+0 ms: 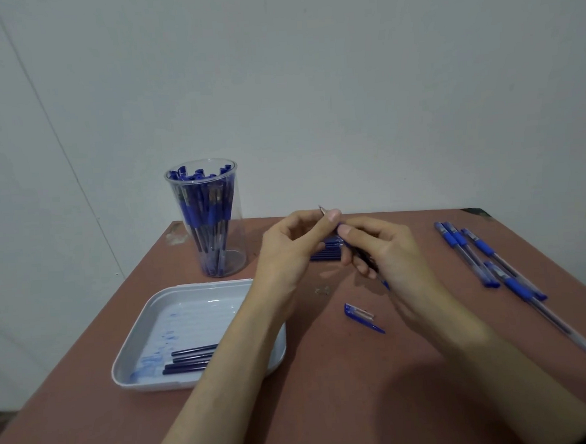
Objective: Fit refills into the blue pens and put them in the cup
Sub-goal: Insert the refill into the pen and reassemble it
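Above the middle of the table, both hands hold one blue pen (362, 257). My left hand (286, 253) pinches its metal tip end, which pokes out past my thumb. My right hand (386, 250) grips the barrel; most of the pen is hidden by the fingers. A loose blue pen cap (361, 317) lies on the table below the hands. The clear cup (209, 220) at the back left stands full of several blue pens. Dark refills (190, 358) lie in the white tray (139, 375) at the front left.
Several capped blue pens (486, 258) lie in a loose row on the right side of the brown table (329, 391). A small stack of blue refills (327, 252) lies behind the hands. A grey wall stands close behind the table.
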`<state>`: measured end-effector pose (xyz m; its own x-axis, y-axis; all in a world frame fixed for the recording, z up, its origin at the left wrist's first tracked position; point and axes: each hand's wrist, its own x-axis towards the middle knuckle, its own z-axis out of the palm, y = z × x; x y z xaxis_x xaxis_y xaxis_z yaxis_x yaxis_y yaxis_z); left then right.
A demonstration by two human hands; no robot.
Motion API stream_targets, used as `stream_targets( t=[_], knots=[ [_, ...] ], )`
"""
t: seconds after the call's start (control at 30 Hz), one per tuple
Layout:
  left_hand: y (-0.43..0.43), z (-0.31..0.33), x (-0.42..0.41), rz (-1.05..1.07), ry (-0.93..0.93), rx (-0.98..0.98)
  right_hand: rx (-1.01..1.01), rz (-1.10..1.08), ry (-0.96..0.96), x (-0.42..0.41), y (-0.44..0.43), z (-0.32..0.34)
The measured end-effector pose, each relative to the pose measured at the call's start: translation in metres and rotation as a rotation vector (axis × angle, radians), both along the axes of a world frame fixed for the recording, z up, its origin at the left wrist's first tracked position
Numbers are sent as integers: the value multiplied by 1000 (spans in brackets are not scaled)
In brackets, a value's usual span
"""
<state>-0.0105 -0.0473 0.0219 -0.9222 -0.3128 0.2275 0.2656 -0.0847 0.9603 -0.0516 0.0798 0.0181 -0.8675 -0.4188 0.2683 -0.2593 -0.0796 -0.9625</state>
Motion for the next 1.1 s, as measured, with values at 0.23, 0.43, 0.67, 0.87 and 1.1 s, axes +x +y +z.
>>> stream_targets(
  t=[0.23,0.43,0.67,0.87,1.1],
  knots=[
    [-3,2,0,-31,-25,78,-31,52,-120,-2,1,-2],
    [-4,3,0,-44,-14,65,-55,197,-287,-5,4,1],
    [-4,-3,-2,-57,-127,-515,-26,-76,-229,-22,10,0],
    [-4,-10,2,-375,-264,-1015,14,-132,-259,-27,14,-2],
    [-18,-8,-6,135,-104,-801,418,-316,317,-25,20,-2]
  ],
)
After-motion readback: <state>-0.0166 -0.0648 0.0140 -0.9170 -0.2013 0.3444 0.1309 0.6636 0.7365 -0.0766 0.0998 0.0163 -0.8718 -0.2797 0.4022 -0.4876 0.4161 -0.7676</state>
